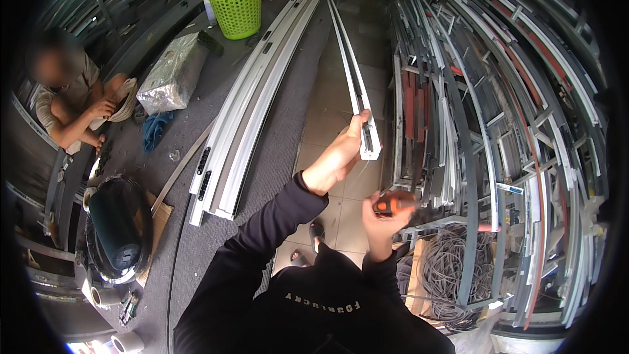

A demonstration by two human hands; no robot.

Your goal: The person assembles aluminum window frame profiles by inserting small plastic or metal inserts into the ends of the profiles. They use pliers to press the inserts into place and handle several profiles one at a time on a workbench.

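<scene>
My left hand [342,157] is closed round the near end of a long white metal profile [352,78], a channel with a dark groove. Its far end stretches away past the bench edge. A thin pale strand [362,172] hangs by the near end. Just below and to the right, my right hand [385,219] grips an orange-and-black hand tool [392,204]. Motion blurs the tool, and its exact kind cannot be made out. The tool is apart from the profile.
Several white profiles [262,111] lie along the dark carpeted bench [272,137] at left. Beyond are a wrapped block [171,73] and a green basket [236,10]. Another person [72,98] sits far left. Racks of metal bars [472,105] and coiled cord [455,272] stand at right.
</scene>
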